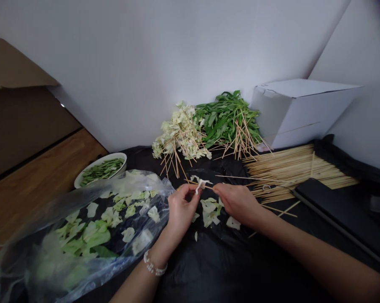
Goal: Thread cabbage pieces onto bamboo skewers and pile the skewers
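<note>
My left hand (184,206) pinches a pale piece of cabbage leaf (202,184) between thumb and fingers. The leaf sits on a thin wooden skewer, whose tip sticks out to the left past it. My right hand (236,201) is closed around the skewer's other end. Below the hands, loose cabbage pieces (210,211) lie on the black plastic sheet (196,269). To the left, a clear plastic bag (139,252) holds more torn cabbage (97,233).
Behind stand a pile of skewered cabbage (180,130) and skewered green leaves (224,115). Bare skewers (281,168) lie at right, beside a black flat case (338,219) and a white box (316,109). A white bowl (124,165) of cut green vegetables is at left, near a cardboard box (19,109).
</note>
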Demonstrator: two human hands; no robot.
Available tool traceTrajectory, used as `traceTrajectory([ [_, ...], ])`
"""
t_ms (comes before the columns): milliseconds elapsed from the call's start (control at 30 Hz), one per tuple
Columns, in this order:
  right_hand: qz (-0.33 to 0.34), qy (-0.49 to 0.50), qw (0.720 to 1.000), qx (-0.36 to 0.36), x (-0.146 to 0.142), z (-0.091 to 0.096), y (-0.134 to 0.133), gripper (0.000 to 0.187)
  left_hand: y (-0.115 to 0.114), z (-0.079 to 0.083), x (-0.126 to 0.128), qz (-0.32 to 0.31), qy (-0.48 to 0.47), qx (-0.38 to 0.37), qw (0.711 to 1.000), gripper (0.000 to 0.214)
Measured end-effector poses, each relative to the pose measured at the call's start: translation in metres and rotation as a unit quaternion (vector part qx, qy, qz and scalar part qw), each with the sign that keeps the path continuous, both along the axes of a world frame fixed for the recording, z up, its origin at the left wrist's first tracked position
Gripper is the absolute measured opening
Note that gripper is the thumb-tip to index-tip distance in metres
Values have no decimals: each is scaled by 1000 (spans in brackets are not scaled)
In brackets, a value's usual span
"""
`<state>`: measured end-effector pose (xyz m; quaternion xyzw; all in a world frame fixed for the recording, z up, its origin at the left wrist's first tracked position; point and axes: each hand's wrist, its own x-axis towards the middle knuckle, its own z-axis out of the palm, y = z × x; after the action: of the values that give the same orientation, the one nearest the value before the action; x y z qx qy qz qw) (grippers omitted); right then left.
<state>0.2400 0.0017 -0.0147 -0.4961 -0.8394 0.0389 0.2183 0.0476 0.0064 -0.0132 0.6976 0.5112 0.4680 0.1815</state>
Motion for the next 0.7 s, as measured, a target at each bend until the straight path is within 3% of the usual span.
traceTrajectory([
  [300,4,27,1000,1,0,-7,1,27,1,2,0,-14,9,46,999,5],
  [533,18,-20,995,95,-2,-11,-2,31,-5,-3,9,-78,24,42,996,6],
  [633,19,15,995,93,1,-9,0,29,1,4,-1,-106,18,21,994,6],
  [700,1,38,994,101,5,-7,3,28,9,11,-15,-66,32,23,997,11],
])
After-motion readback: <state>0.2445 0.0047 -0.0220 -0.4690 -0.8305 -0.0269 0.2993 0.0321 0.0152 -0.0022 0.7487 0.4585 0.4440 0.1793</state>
